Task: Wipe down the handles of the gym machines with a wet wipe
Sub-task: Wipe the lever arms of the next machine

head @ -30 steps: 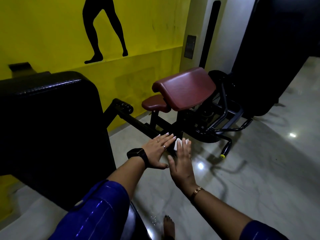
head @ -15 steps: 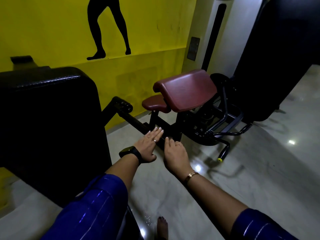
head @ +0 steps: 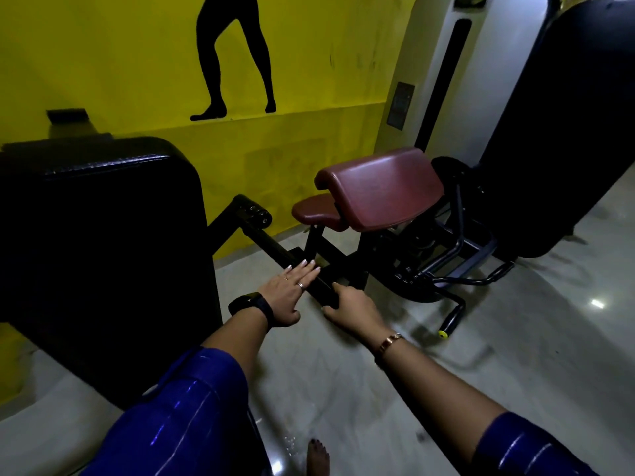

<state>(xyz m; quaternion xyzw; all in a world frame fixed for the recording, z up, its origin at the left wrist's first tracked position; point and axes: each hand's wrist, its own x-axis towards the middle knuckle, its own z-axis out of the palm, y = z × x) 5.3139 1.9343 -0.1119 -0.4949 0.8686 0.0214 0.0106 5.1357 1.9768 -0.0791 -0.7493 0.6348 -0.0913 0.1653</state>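
A black handle bar (head: pixel 271 247) slopes from a dark padded machine down toward me. My left hand (head: pixel 285 293), with a black watch on the wrist, rests flat on the bar with straight fingers. Just below it, my right hand (head: pixel 357 307) curls its fingers round the bar's lower end. No wet wipe shows in this view; if one lies under my right palm, it is hidden.
A large black pad (head: pixel 103 235) stands close on the left. Beyond the bar sits a maroon padded bench (head: pixel 385 190) with a yellow-tipped lever (head: pixel 450 321). A tall black machine cover (head: pixel 556 132) fills the right. My bare foot (head: pixel 318 458) stands on glossy floor.
A white wipe showed under my right fingers a second ago and is now out of sight. My right hand went from flat to curled round the bar's end; my left hand stayed flat.
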